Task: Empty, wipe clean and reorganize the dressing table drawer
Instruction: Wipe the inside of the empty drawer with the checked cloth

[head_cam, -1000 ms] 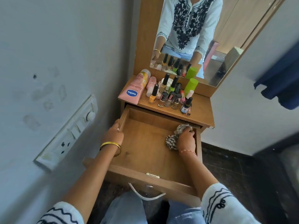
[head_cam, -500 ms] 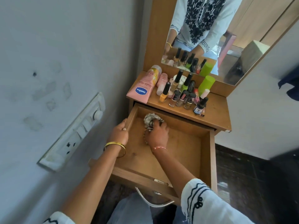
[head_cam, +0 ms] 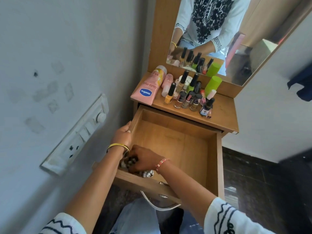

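The right hand (head_cam: 143, 159) has swept its soft, light black-and-white checked cloth (head_cam: 146, 173) to the open wooden drawer's (head_cam: 212, 159) near-left corner, fingers bunching it; the left hand (head_cam: 122, 136) grips the drawer's side wall.

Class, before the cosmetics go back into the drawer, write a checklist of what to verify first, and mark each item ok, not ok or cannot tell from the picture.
1. Open wooden drawer pulled out far enough to reach inside: ok.
2. Drawer emptied of items: ok, only the black-and-white checked cloth is in it.
3. Left hand steadies the drawer's left wall: ok.
4. Right hand grips the cloth in the front left corner: ok.
5. Drawer floor wiped clean everywhere: cannot tell.
6. Pink Vaseline tube and nail polish bottles wait on the tabletop: ok.
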`<state>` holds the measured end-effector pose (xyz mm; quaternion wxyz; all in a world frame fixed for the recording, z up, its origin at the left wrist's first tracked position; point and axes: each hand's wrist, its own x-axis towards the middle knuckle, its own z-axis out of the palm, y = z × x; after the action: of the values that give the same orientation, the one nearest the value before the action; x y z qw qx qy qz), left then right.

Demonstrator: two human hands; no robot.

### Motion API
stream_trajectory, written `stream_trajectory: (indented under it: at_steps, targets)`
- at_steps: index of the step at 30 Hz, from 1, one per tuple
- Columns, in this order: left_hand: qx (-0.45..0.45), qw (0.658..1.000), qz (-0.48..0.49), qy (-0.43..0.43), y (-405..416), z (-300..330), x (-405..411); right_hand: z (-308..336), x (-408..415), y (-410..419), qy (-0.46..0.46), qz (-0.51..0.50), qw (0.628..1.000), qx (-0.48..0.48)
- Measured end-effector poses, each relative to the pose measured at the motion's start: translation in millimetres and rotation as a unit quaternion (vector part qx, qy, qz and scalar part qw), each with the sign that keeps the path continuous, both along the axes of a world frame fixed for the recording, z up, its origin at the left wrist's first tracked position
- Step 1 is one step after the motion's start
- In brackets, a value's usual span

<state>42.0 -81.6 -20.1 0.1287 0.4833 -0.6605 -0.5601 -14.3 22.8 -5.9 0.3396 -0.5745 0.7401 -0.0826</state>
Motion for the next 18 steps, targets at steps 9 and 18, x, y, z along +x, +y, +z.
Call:
stream_trajectory:
  at_steps: [9, 18]
  targets:
    - [-0.039, 0.999, -0.007, -0.025, 6.1, 2.3, 1.2, -10.4, -7.5, 3.2, 0.175, -0.009, 0.984, -0.044]
    - [-0.127, 0.989, -0.019, -0.078, 13.1, 1.3, 0.3, -23.4, -54.1, -9.5, 0.377, -0.118, 0.916, -0.070]
